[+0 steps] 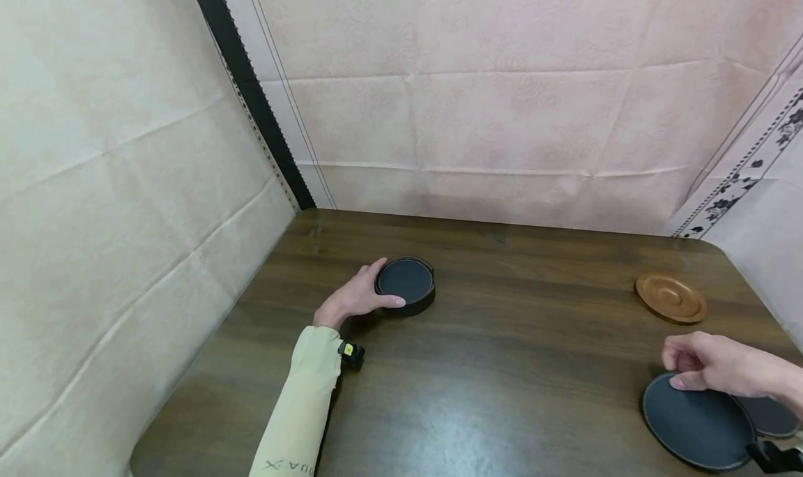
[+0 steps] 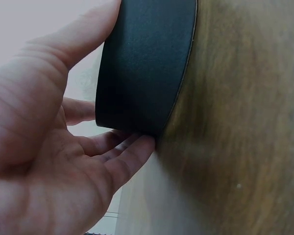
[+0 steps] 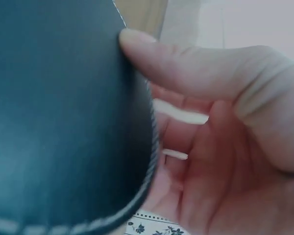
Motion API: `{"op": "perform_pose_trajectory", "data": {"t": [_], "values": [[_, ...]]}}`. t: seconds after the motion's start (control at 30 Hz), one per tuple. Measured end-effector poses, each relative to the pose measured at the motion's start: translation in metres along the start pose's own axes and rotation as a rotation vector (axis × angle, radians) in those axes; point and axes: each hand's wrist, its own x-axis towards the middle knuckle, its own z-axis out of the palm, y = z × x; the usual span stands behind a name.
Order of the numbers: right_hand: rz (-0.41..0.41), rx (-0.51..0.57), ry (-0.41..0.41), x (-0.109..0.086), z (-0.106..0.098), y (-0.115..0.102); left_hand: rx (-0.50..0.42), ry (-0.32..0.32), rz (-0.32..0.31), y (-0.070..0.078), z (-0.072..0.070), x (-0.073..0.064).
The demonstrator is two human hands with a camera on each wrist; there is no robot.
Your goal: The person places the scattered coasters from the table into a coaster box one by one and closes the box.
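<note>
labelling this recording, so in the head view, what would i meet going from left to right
Bare left hand → short, round, black leather-look holder → round brown wooden-looking saucer → flat, dark, round disc, partly hidden, near the right edge.

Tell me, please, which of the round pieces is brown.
The ringed disc beyond the right hand; the round holder at the left hand and both discs by the right are dark.

Left hand point(image 1: 356, 297) gripping cylinder point(image 1: 408, 283), right hand point(image 1: 721, 364), disc point(image 1: 699, 422)
</note>
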Motion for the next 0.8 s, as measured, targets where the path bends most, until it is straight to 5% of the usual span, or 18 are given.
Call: {"op": "perform_pose_trajectory", "data": {"t": [0.23, 0.8], "values": [[-0.161, -0.008, 0.043, 0.004, -0.001, -0.01, 0.001, -0.003, 0.004, -0.001, 0.0, 0.0], [-0.292, -0.091, 0.201, 0.025, -0.003, -0.044, -0.006, -0.01, -0.01, -0.001, 0.0, 0.001]]}}
